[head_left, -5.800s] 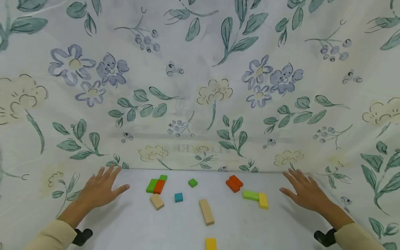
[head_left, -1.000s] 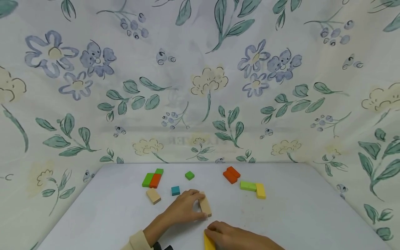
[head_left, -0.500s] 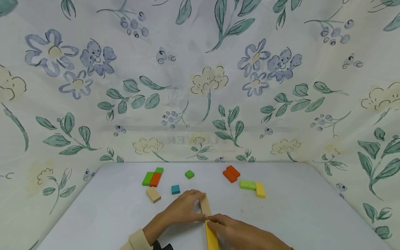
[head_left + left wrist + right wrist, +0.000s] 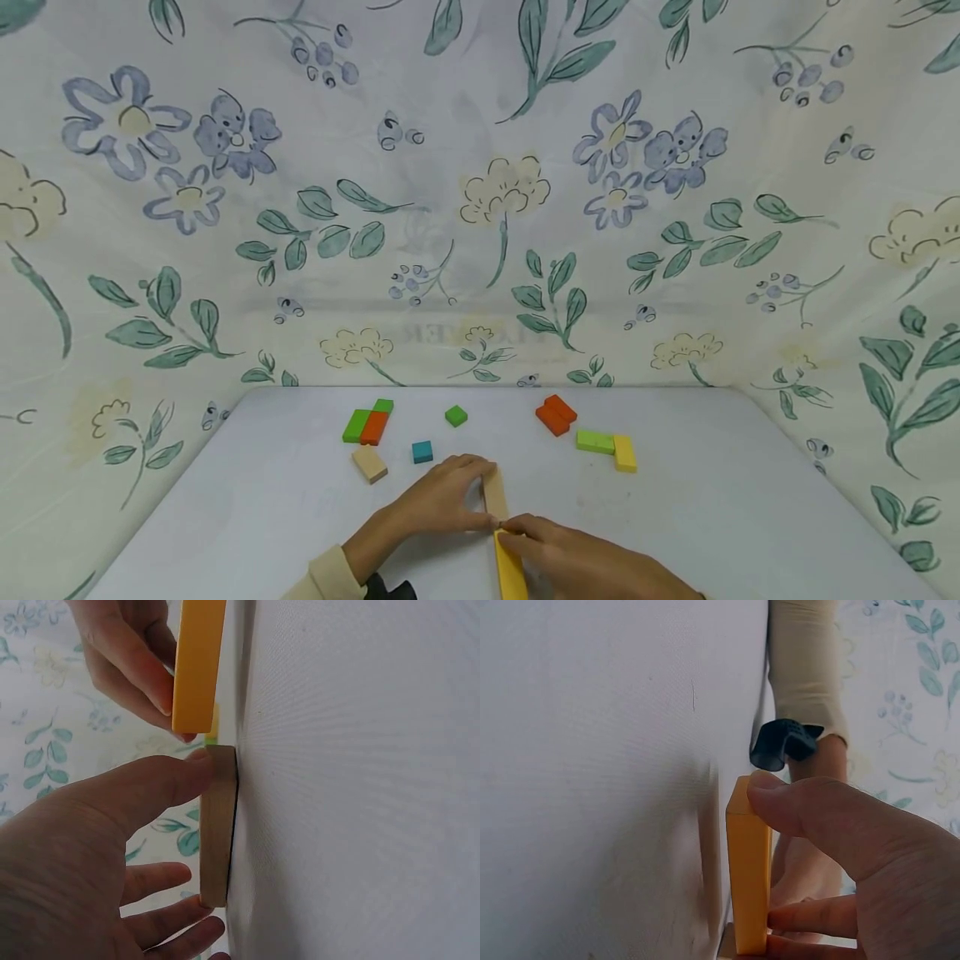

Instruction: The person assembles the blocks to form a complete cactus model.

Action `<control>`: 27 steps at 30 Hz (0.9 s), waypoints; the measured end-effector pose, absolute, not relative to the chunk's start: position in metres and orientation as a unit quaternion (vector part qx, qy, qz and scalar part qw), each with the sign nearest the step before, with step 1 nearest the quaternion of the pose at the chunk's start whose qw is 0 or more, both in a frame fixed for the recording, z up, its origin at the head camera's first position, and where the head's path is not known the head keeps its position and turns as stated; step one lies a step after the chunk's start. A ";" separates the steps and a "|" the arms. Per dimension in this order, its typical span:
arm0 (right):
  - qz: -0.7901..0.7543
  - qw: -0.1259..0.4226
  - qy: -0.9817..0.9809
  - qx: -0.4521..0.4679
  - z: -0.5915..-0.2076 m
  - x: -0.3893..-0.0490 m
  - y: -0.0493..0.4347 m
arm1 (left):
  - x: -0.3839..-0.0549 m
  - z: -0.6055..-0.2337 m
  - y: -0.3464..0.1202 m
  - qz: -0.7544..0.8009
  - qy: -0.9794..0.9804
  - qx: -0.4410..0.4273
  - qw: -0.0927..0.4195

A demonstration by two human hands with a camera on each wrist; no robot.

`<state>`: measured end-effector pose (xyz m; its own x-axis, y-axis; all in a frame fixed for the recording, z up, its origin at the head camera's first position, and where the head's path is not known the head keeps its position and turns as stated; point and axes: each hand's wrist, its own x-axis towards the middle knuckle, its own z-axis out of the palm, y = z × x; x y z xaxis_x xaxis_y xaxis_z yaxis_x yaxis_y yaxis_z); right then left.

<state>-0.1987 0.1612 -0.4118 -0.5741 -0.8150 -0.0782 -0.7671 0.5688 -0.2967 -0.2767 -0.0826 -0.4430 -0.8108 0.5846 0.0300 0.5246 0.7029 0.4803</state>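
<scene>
In the head view my left hand (image 4: pixel 438 504) spans a long plain wooden block (image 4: pixel 494 492) flat on the white table. Its thumb presses the near end and its fingertips the far end, as the left wrist view shows on the wooden block (image 4: pixel 217 832). My right hand (image 4: pixel 577 554) pinches a long yellow block (image 4: pixel 512 571) between thumb and fingers. The yellow block (image 4: pixel 748 877) is held above the tabletop, with a shadow beside it in the right wrist view. Its far end sits right at the wooden block's near end, close to my left thumb.
Beyond the hands lie green and red-orange blocks (image 4: pixel 375 427), a short wooden block (image 4: pixel 370 464), a blue cube (image 4: pixel 422 452) and a green cube (image 4: pixel 456 416). Two red-orange blocks (image 4: pixel 556 415), a lime block (image 4: pixel 595 442) and a yellow block (image 4: pixel 625 453) lie right. A floral cloth (image 4: pixel 480 250) hangs behind.
From open and wide apart, both hands have come to the middle and taken hold of blocks. Over the last second my right hand lifted the yellow block forward to the wooden one; my left stayed.
</scene>
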 end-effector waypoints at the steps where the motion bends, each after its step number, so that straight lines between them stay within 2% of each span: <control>1: -0.115 0.101 0.878 -0.453 -0.412 -0.199 0.161 | -0.277 -0.443 -0.083 0.239 0.920 0.303 0.062; 7: -0.117 0.096 0.878 -0.453 -0.412 -0.199 0.162 | -0.279 -0.444 -0.083 0.230 0.919 0.316 0.057; 15: -0.118 0.126 0.885 -0.433 -0.410 -0.199 0.160 | -0.279 -0.444 -0.084 0.236 0.913 0.320 0.089; 27: -0.104 0.120 0.899 -0.409 -0.415 -0.199 0.157 | -0.277 -0.445 -0.085 0.249 0.909 0.320 0.099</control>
